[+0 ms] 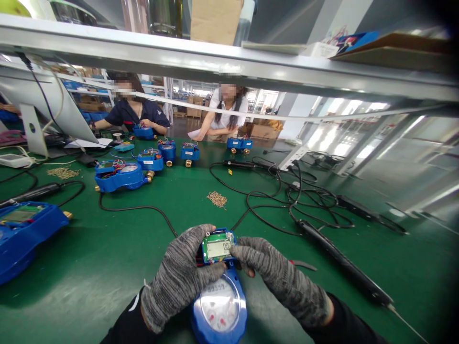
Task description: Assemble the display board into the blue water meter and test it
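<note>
A blue water meter point(219, 306) lies in front of me, its round clear dial facing up. At its far end is a green circuit board point(205, 253) with a small LCD reading what looks like "0.0". My left hand point(179, 272), in a grey knit glove, grips this end from the left, fingers along the far edge and thumb across the near edge. My right hand point(276, 272), in a matching glove with bare fingertips, pinches the board's right edge. Pliers with a red grip point(303, 264) lie partly hidden behind my right hand.
A pile of small brass screws point(217, 198) lies ahead. Black cables and an electric screwdriver point(340, 263) are at right. Several blue meters point(122, 177) stand at left, another meter point(25, 239) nearer. A metal shelf point(215, 57) crosses above; two people sit or lean opposite.
</note>
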`<state>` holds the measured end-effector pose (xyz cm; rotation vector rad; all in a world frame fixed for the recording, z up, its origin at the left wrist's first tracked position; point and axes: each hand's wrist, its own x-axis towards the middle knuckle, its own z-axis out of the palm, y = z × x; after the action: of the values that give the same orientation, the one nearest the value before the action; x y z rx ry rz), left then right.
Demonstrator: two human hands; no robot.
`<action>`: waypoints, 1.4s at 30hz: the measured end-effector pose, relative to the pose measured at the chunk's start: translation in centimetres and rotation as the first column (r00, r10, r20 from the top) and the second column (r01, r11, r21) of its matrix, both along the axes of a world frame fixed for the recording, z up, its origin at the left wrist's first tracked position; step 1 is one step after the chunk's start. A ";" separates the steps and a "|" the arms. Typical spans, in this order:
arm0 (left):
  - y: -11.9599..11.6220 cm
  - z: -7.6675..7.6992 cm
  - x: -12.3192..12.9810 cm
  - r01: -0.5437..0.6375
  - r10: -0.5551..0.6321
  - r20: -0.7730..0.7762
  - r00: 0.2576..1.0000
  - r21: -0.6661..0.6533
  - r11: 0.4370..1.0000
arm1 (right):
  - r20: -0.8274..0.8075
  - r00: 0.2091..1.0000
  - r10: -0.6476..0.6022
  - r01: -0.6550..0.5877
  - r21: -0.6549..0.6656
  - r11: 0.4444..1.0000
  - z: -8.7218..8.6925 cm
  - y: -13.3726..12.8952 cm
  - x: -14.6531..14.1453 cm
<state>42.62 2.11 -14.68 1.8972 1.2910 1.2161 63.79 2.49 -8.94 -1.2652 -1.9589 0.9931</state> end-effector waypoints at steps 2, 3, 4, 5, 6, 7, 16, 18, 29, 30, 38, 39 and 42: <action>0.0 0.1 0.1 0.019 -0.015 0.064 0.998 -0.055 0.998 | 0.132 0.990 -0.043 0.029 0.110 0.994 -0.7 0.4 0.3; -0.1 0.1 0.1 0.028 -0.021 0.089 0.996 -0.080 0.996 | 0.173 0.981 -0.087 0.052 0.193 0.980 -1.1 0.6 0.5; -0.1 0.2 0.2 0.031 -0.021 0.107 0.994 -0.096 0.995 | 0.180 0.973 -0.143 0.087 0.285 0.955 -1.5 0.7 0.8; -0.1 0.3 0.2 0.028 -0.015 0.116 0.993 -0.106 0.994 | 0.162 0.967 -0.197 0.127 0.364 0.923 -2.0 0.8 1.2; -0.2 0.3 0.2 0.020 -0.006 0.119 0.993 -0.112 0.994 | 0.128 0.962 -0.239 0.165 0.423 0.891 -2.6 0.8 1.6; -0.2 0.3 0.3 0.011 0.004 0.118 0.993 -0.121 0.993 | 0.080 0.959 -0.271 0.205 0.462 0.863 -3.1 0.7 2.0; -0.2 -0.8 0.2 0.029 -0.019 0.120 0.993 -0.083 0.996 | -0.029 0.993 -0.117 0.109 0.637 0.763 -6.5 -2.1 2.3; -0.3 -0.8 0.2 0.017 -0.011 0.095 0.995 -0.053 0.998 | -0.037 0.999 -0.023 0.040 0.595 0.803 -6.1 -1.4 1.7; -0.1 -1.6 -0.2 0.004 -0.003 -0.009 1.000 0.106 0.994 | -0.410 0.901 0.140 -0.163 -0.021 0.986 -4.6 1.4 -1.8; -0.1 -1.7 -0.2 0.002 0.001 -0.023 1.000 0.130 0.991 | -0.418 0.898 0.139 -0.159 -0.012 0.987 -4.7 1.4 -1.9; 0.1 -0.6 -1.1 0.099 -0.099 0.005 0.995 0.021 0.995 | -0.350 0.924 0.155 -0.153 0.035 0.988 -4.8 2.2 -1.9; 0.2 -0.4 -1.3 0.123 -0.123 0.024 0.992 -0.010 0.992 | -0.349 0.925 0.153 -0.147 0.043 0.988 -4.7 2.3 -1.9; 0.1 -0.2 -1.7 0.143 -0.138 0.078 0.987 -0.052 0.988 | -0.405 0.901 0.157 -0.165 0.015 0.986 -4.7 2.3 -2.2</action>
<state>40.93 2.23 -14.88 1.8516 1.1216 1.1540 61.58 4.78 -13.65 -0.8289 -1.7458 1.2469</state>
